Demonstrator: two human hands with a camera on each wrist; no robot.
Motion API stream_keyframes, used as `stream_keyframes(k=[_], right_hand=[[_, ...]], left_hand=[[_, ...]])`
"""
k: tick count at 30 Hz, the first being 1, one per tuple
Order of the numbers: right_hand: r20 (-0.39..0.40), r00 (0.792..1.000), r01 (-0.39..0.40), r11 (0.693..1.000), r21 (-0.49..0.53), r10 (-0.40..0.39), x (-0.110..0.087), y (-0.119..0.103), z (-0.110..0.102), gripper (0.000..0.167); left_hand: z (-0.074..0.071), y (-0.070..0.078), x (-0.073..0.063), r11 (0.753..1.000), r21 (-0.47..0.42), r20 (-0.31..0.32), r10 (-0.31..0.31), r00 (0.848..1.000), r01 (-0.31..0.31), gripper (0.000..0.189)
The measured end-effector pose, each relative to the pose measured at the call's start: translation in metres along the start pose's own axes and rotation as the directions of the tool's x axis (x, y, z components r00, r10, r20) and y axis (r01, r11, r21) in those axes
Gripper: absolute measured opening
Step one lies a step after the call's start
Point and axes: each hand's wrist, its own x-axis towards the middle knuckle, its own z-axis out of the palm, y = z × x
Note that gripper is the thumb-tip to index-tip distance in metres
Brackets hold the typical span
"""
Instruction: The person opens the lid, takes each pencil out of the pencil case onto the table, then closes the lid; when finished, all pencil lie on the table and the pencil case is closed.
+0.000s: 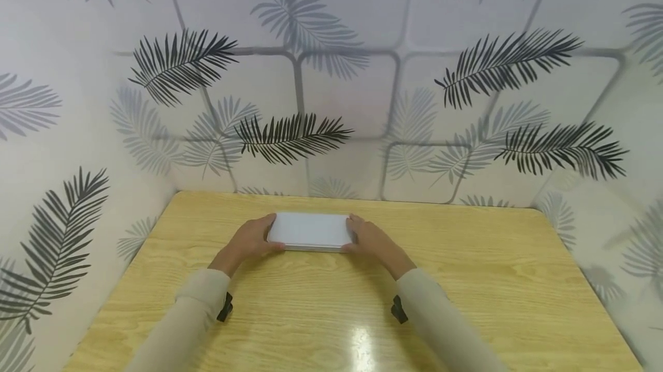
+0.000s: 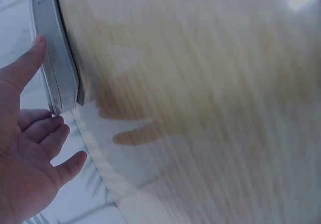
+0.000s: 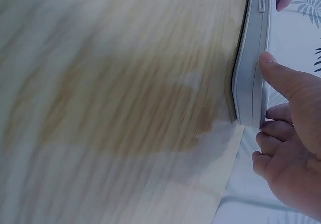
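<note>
A flat white case (image 1: pixel 311 229) lies lengthwise at the far side of the table, held at both ends. My left hand (image 1: pixel 255 238) grips its left end, the thumb on the front edge and the fingers round the end. At the right end my right hand (image 1: pixel 370 239) mirrors this grip. The left wrist view shows the case's grey side wall (image 2: pixel 60 58) under the thumb. A small rectangular catch (image 3: pixel 262 4) sits midway along that wall in the right wrist view. The case's underside is hidden, close over the tabletop.
The wood-grain table (image 1: pixel 311 314) ends just behind the case, against a wall (image 1: pixel 342 101) with a leaf pattern. Side walls rise left and right. Small black devices (image 1: pixel 225 307) are worn at both wrists. Light glares off the tabletop near the front.
</note>
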Motion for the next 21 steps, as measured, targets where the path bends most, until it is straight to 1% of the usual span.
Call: stream_keyframes(k=[5, 12, 16, 21], right_hand=[[0.004, 1.0, -0.003, 1.0, -0.004, 0.003, -0.018, 0.007, -0.004, 0.071], [-0.016, 1.0, 0.02, 1.0, -0.021, -0.02, -0.041, 0.015, -0.007, 0.065], [-0.03, 0.999, 0.029, 0.999, -0.033, -0.03, -0.054, 0.017, -0.008, 0.057], [-0.037, 0.999, 0.034, 0.999, -0.039, -0.036, -0.069, 0.018, -0.009, 0.057]], left_hand=[[0.01, 0.019, -0.006, 1.0, -0.002, -0.01, -0.03, 1.0, 0.03, 0.092], [0.019, 0.04, -0.012, 0.998, -0.027, -0.009, -0.052, 0.999, 0.052, 0.094], [0.024, 0.048, -0.016, 0.998, -0.034, -0.013, -0.049, 0.999, 0.049, 0.095], [0.029, 0.056, -0.022, 0.999, -0.031, -0.032, -0.029, 0.999, 0.028, 0.094]])
